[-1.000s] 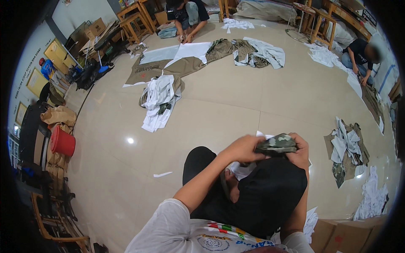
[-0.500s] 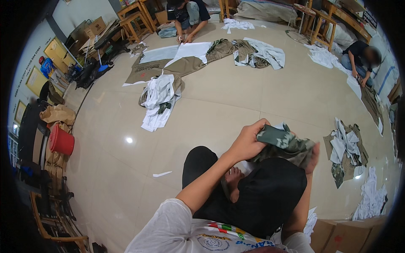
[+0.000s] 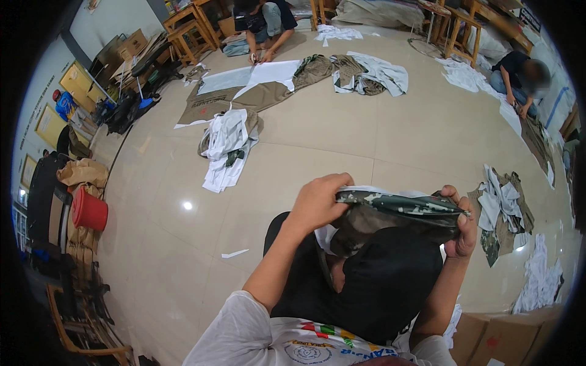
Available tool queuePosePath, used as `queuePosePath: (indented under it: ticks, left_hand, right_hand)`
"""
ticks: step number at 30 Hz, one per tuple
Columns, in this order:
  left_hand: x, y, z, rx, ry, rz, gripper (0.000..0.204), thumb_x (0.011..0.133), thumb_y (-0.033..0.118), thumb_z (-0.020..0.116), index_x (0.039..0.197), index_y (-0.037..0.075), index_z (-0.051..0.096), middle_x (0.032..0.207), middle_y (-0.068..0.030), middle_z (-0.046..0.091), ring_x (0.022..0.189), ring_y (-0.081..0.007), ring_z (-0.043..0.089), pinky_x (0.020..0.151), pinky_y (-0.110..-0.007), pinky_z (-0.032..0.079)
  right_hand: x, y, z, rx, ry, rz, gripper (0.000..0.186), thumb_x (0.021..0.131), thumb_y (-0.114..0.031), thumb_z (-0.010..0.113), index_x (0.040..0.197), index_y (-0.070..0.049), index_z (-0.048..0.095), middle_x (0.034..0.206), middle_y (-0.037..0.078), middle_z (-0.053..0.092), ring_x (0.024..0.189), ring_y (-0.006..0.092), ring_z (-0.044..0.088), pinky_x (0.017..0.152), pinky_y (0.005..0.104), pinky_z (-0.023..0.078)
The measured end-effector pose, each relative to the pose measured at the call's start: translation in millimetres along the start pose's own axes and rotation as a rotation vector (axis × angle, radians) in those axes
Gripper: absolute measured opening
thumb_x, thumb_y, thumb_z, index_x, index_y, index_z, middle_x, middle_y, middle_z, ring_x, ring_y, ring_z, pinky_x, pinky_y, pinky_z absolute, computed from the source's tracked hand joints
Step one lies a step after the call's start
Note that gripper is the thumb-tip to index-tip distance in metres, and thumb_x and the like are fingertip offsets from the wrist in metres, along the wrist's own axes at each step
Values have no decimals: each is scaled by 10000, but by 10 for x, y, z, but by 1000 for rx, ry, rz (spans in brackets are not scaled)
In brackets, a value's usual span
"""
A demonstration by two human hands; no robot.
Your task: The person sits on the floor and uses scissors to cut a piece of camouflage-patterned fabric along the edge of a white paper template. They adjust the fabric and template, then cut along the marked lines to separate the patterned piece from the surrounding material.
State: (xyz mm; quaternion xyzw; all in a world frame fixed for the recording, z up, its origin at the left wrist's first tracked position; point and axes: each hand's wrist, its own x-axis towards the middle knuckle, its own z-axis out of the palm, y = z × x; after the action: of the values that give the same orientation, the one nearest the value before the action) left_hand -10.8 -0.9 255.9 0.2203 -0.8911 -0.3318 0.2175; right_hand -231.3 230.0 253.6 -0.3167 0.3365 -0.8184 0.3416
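A piece of brown and dark-green patterned fabric (image 3: pixel 390 215) is stretched between my two hands above my raised knee. Its upper edge is folded, and a white underside shows along it. My left hand (image 3: pixel 318 200) pinches the left end, thumb on the near side. At the other end my right hand (image 3: pixel 462 226) grips the corner between thumb and fingers. The lower part of the fabric hangs down behind the black-trousered knee (image 3: pixel 397 274), which hides some of it.
A white and brown fabric pile (image 3: pixel 229 143) lies ahead-left, another (image 3: pixel 503 210) at right. Farther off, a person (image 3: pixel 268 30) crouches over spread fabric (image 3: pixel 244 91); a second person (image 3: pixel 516 82) works far right. A red bucket (image 3: pixel 90 207) stands left, cardboard boxes (image 3: pixel 506 335) near right.
My hands have moved apart, the left one to the left and the right one slightly right. The fabric, bunched before, is now drawn out lengthwise between them.
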Motion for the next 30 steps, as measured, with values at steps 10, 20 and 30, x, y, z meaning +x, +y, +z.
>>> queuePosePath:
  ticks: [10, 20, 30]
  left_hand:
    - [41, -273, -408, 260, 236, -22, 607, 685, -95, 613, 1238, 156, 628, 1055, -129, 648, 939, -386, 653, 777, -457, 523]
    - [277, -1545, -951, 605, 458, -48, 546, 788, -112, 582, 1243, 164, 707, 1146, -146, 718, 1071, -381, 681, 885, -441, 544]
    - [1698, -1676, -2476, 162, 447, -409, 602, 858, -85, 398, 1404, 41, 618, 1259, -210, 688, 1087, -287, 699, 889, -362, 591]
  right_hand:
    - [-60, -775, 190, -1109, -134, 356, 296, 763, -76, 845, 948, -43, 616, 650, 25, 624, 633, 64, 544, 596, 268, 430]
    - [703, -1438, -324, -1873, 140, -122, 271, 739, -59, 596, 972, -34, 733, 772, 199, 662, 711, 339, 660, 693, 391, 503]
    - [1978, -1855, -1673, -2236, 422, -603, 305, 800, -64, 644, 1091, -51, 738, 996, 183, 738, 954, 341, 708, 878, 386, 546]
